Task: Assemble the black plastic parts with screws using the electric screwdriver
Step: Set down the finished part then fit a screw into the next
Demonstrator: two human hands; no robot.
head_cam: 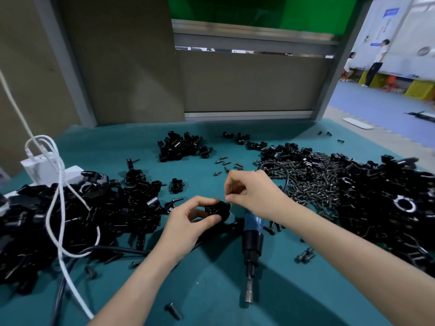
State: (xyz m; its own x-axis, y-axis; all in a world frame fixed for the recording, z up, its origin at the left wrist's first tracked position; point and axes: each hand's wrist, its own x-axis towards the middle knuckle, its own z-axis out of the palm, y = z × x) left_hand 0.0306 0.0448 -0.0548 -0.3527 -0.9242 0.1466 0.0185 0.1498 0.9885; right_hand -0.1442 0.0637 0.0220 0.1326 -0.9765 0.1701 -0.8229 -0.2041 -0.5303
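Sitting in left hand [188, 222], black plastic part [217, 211], right hand [254, 194] just beside.

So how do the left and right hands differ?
The left hand wraps thumb and fingers round the black plastic part; the right hand only pinches its fingertips at that part's edge, anything between them too small to tell. The left hand sits lower in view than the right hand. Shared: neither holds the electric screwdriver, which lies on the mat.

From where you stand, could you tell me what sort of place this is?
Probably a factory assembly bench: heaps of black plastic parts and loose screws cover a teal mat, and an electric screwdriver lies on it.
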